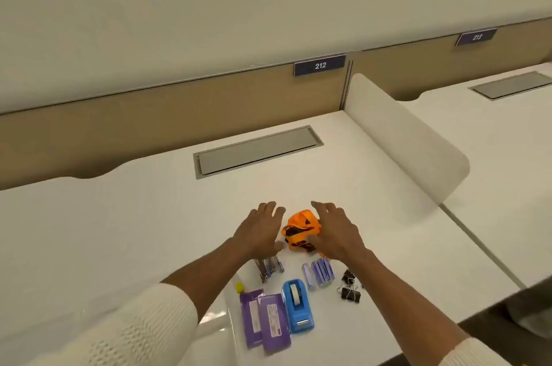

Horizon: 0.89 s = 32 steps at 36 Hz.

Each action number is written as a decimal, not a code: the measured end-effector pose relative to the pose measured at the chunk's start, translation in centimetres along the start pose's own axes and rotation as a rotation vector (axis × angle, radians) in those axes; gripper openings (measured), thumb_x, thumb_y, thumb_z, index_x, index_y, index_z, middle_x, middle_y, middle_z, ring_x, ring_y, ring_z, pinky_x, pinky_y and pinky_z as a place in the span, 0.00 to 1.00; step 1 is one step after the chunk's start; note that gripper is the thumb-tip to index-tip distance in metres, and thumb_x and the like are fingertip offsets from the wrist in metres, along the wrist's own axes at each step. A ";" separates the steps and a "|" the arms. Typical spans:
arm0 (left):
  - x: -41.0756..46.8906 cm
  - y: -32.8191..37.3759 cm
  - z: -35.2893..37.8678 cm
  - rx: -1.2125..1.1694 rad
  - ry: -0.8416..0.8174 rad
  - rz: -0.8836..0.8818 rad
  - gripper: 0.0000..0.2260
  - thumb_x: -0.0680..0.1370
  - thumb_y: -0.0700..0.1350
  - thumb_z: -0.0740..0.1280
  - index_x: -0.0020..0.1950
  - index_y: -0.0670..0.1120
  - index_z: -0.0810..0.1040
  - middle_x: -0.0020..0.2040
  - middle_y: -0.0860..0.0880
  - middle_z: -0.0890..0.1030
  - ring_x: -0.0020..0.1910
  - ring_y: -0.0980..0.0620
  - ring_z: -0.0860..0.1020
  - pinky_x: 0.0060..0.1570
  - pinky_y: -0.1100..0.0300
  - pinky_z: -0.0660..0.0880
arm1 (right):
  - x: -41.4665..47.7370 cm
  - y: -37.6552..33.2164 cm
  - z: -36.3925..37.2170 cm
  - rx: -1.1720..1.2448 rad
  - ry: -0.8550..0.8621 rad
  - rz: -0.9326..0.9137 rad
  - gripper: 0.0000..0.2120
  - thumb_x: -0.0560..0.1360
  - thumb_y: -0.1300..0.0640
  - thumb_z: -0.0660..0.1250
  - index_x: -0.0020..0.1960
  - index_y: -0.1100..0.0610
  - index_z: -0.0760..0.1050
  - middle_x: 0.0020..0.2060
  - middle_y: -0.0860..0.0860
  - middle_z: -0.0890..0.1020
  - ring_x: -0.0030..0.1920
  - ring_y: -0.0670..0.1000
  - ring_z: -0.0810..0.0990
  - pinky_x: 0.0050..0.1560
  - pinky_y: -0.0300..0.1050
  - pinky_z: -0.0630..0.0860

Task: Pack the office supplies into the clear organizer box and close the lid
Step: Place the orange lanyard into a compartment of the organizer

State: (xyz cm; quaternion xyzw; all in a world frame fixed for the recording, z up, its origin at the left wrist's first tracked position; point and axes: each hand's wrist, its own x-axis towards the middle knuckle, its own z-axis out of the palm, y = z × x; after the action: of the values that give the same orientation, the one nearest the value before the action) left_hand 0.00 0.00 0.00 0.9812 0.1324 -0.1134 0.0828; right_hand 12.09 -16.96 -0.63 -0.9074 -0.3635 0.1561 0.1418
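An orange and black strap bundle point(298, 228) lies on the white desk point(149, 216) between my hands. My left hand point(260, 231) hovers just left of it, fingers spread, holding nothing. My right hand point(334, 231) is at the bundle's right side, fingers spread and touching or just over it. Nearer me lie a metal stapler point(268, 268), several purple staple boxes point(318, 271), black binder clips point(349, 286), a blue tape dispenser point(297, 307) and two purple packets point(264, 319). The clear organizer box point(222, 318) shows faintly under my left forearm, with a yellow item point(239, 287) at its edge.
A grey cable-tray flap point(257, 150) is set into the desk farther back, below a tan partition with a sign reading 212 point(319, 65). A rounded white divider point(403, 138) borders the desk on the right.
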 end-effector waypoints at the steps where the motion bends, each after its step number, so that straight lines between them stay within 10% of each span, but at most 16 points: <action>1: 0.5 0.3 0.2 0.001 -0.056 0.007 0.41 0.79 0.55 0.72 0.84 0.47 0.52 0.85 0.40 0.52 0.83 0.39 0.55 0.78 0.45 0.61 | 0.3 0.2 0.1 -0.010 -0.035 0.003 0.41 0.74 0.45 0.70 0.81 0.47 0.54 0.78 0.54 0.64 0.74 0.58 0.66 0.63 0.56 0.76; 16: 6.3 2.9 6.6 -0.274 -0.075 -0.109 0.23 0.76 0.49 0.76 0.69 0.49 0.73 0.59 0.43 0.74 0.56 0.43 0.77 0.54 0.50 0.79 | 3.2 3.3 4.3 -0.019 -0.124 -0.068 0.35 0.71 0.44 0.75 0.75 0.43 0.67 0.61 0.53 0.75 0.62 0.57 0.72 0.52 0.51 0.77; 32: 0.0 0.7 -1.0 -0.522 0.144 -0.175 0.09 0.77 0.46 0.76 0.52 0.44 0.81 0.47 0.44 0.83 0.41 0.51 0.75 0.40 0.60 0.68 | 3.7 -1.9 2.8 0.260 0.146 -0.205 0.19 0.67 0.54 0.81 0.57 0.50 0.83 0.46 0.51 0.82 0.44 0.54 0.80 0.45 0.49 0.78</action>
State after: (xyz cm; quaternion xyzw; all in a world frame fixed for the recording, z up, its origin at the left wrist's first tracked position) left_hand 0.40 -0.44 1.00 0.9171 0.2469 -0.0123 0.3128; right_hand 12.35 -12.64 -3.12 -0.8485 -0.4197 0.1201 0.2989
